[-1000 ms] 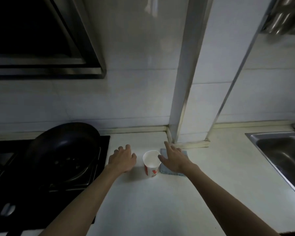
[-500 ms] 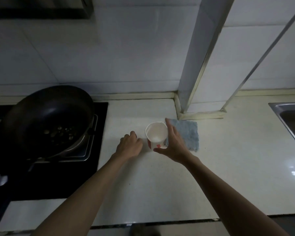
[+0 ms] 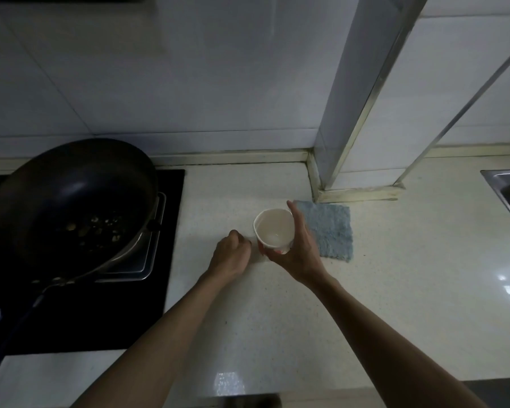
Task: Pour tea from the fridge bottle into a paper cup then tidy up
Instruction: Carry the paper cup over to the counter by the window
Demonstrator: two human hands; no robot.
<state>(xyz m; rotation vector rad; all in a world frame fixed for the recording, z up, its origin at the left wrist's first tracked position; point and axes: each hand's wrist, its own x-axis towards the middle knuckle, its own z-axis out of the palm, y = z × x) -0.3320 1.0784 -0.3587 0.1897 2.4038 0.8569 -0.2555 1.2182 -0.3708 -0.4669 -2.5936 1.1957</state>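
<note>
A white paper cup with a red mark near its base is held a little above the pale counter, tilted so that I look into it; the inside looks empty. My right hand grips the cup from its right side and underneath. My left hand rests as a loose fist on the counter just left of the cup, apart from it and holding nothing I can see. No tea bottle is in view.
A blue-grey cloth lies flat on the counter behind my right hand. A dark wok with food bits sits on the black hob at left. A steel sink corner shows at right, a tiled pillar behind.
My right hand closed on the cup and lifted it off the counter, tilting it toward me. My left hand curled into a fist. The view tipped downward.
</note>
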